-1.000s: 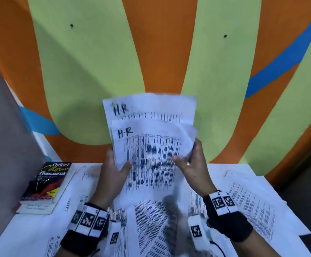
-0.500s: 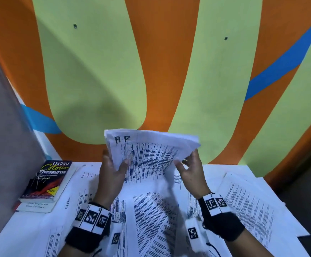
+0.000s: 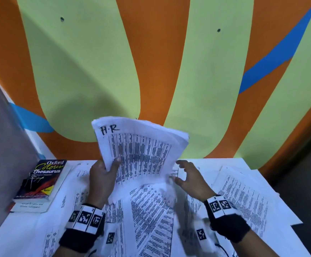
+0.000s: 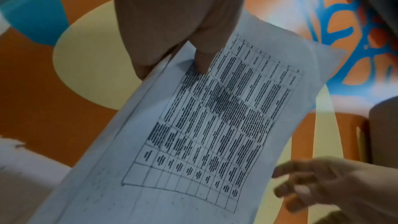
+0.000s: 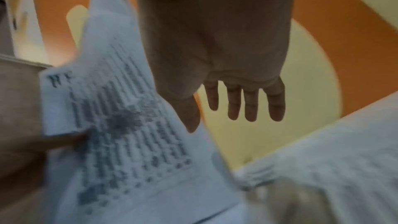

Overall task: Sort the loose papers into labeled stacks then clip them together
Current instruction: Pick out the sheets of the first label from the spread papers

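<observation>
A stack of white printed sheets marked "H-R" (image 3: 141, 151) stands tilted above the table, its lower edge on the papers below. My left hand (image 3: 102, 175) grips its left edge, thumb on the front; the left wrist view shows that thumb pressing the H-R stack (image 4: 215, 125). My right hand (image 3: 188, 179) hovers just right of the stack with fingers spread and holds nothing. In the right wrist view, the right hand (image 5: 226, 105) is off the blurred H-R stack (image 5: 120, 117). No clip shows in any view.
Several loose printed sheets (image 3: 151, 219) cover the white table (image 3: 21, 234), with more sheets at the right (image 3: 243, 197). An Oxford Thesaurus book (image 3: 43, 179) lies on another book at the left. An orange, green and blue wall (image 3: 151, 71) stands right behind.
The H-R sheets were squared into one stack and lowered toward the table. My right hand let go of the stack's right edge and opened; the left hand kept its grip.
</observation>
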Demonstrator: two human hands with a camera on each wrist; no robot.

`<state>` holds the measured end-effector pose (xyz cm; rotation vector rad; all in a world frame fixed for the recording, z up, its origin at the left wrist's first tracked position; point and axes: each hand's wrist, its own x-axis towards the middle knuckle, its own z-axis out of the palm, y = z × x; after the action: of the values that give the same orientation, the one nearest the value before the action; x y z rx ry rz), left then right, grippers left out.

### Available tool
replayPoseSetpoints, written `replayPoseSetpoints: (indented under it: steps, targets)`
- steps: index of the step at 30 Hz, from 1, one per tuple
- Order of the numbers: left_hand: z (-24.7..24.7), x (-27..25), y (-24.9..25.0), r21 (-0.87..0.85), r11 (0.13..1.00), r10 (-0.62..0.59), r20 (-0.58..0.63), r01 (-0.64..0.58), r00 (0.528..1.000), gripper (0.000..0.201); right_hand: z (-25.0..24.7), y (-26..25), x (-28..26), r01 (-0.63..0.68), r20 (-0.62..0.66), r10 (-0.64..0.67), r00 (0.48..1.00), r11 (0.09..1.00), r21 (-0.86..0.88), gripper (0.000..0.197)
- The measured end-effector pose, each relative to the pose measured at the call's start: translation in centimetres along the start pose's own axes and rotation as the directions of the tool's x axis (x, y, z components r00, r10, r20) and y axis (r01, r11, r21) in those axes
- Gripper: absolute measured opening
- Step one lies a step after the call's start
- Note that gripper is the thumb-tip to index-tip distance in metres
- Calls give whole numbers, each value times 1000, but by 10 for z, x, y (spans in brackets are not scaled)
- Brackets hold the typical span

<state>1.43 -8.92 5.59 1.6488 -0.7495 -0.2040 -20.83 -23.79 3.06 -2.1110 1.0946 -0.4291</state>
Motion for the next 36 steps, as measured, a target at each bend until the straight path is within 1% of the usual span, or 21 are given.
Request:
replayPoseSetpoints:
  steps: [2, 4, 5, 6, 8, 9, 10, 13, 15, 17, 18, 21, 23, 25, 27, 29, 31, 32, 33, 35, 36]
  targets:
    - [-1, -1, 7, 29, 999, 28, -43, -27, 999, 35, -21, 36, -2, -154, -59, 149, 987, 982, -105, 51]
    - [-2, -1, 12, 28, 996, 91, -47, -90, 995, 16, -47, 72, -6, -370, -177, 342, 923, 916, -156, 50]
    - [-2, -1, 15, 35, 993, 114, -41, -112, 993, 10, -61, 88, -13, -492, -226, 451, 863, 851, -181, 52]
    - [-3, 0, 15, 34, 990, 136, -46, -134, 990, 12, -74, 102, -18, -606, -254, 557, 791, 769, -202, 58]
    - [-1, -1, 16, 46, 986, 162, -66, -160, 985, 21, -93, 126, -37, -768, -282, 715, 640, 597, -231, 84]
    - [0, -1, 18, 51, 988, 151, -81, -147, 985, 25, -99, 137, -45, -813, -284, 763, 581, 526, -249, 99]
    - [2, -3, 20, 66, 988, 145, -87, -140, 986, 28, -103, 149, -54, -832, -284, 786, 549, 484, -269, 112]
    - [6, -6, 24, 117, 977, 186, -73, -176, 980, 39, -99, 177, -71, -850, -283, 812, 511, 427, -308, 150]
    - [11, -7, 26, 129, 977, 178, -67, -169, 982, 48, -89, 215, -73, -872, -274, 839, 469, 392, -293, 160]
    - [17, -12, 27, 111, 979, 178, -56, -171, 982, 49, -87, 224, -71, -879, -261, 852, 453, 378, -291, 169]
    - [18, -14, 27, 101, 980, 177, -52, -171, 983, 47, -87, 214, -71, -886, -266, 852, 451, 389, -253, 164]
    - [21, -16, 27, 98, 983, 160, -47, -155, 986, 48, -86, 169, -80, -902, -333, 843, 421, 429, -54, 132]
    - [21, -17, 25, 83, 986, 149, -32, -146, 988, 48, -86, 159, -85, -874, -430, 812, 394, 477, 99, 132]
    - [19, -16, 23, 78, 984, 164, -31, -161, 986, 37, -89, 162, -89, -815, -508, 757, 411, 555, 168, 129]
    - [13, -14, 20, 76, 983, 168, -22, -166, 986, 30, -98, 162, -97, -763, -548, 733, 403, 600, 241, 109]
    - [9, -9, 14, 66, 986, 153, -24, -151, 988, 34, -113, 161, -105, -712, -594, 684, 423, 657, 249, 66]
    - [6, -8, 12, 60, 990, 128, -38, -126, 991, 43, -130, 156, -114, -687, -647, 616, 449, 701, 191, 25]
    - [7, -9, 14, 70, 990, 126, -43, -123, 991, 45, -139, 154, -119, -684, -671, 582, 459, 714, 151, 15]
    - [7, -10, 16, 85, 988, 132, -46, -128, 990, 42, -147, 152, -123, -669, -692, 542, 476, 734, 114, 12]
    - [9, -14, 23, 108, 984, 149, -42, -144, 988, 39, -166, 147, -129, -603, -737, 451, 503, 794, 74, 17]
    - [10, -15, 25, 114, 982, 154, -41, -148, 987, 40, -175, 144, -131, -557, -764, 404, 503, 828, 72, 20]
